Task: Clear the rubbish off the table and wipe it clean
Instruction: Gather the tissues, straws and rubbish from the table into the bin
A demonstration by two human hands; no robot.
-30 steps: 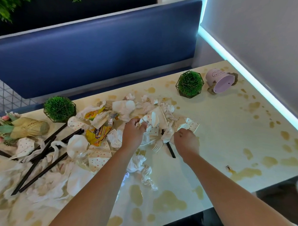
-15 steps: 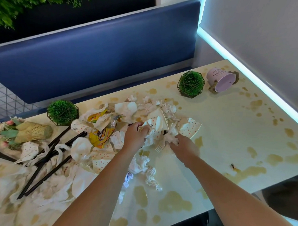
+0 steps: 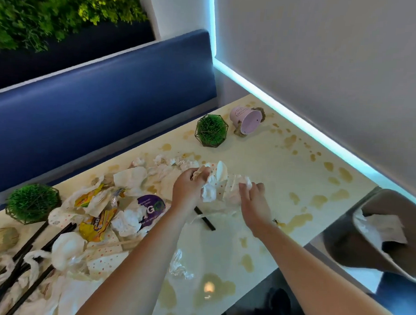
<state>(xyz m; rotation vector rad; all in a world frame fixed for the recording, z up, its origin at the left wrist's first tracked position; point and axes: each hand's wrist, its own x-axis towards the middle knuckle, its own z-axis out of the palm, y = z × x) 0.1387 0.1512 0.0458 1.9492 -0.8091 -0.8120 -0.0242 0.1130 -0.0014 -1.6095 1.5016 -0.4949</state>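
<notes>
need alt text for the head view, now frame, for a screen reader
Both hands lift a bundle of crumpled napkins off a stained cream table: the left hand and right hand grip it from either side. More wrappers, paper and black chopsticks litter the left side; a bin holding paper stands at the right.

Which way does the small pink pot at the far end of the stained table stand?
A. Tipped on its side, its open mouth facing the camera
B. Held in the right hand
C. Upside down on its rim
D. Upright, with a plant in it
A: the small pink pot lies on its side on the cream table, beside the round green plant ball, and no hand touches it.
</notes>
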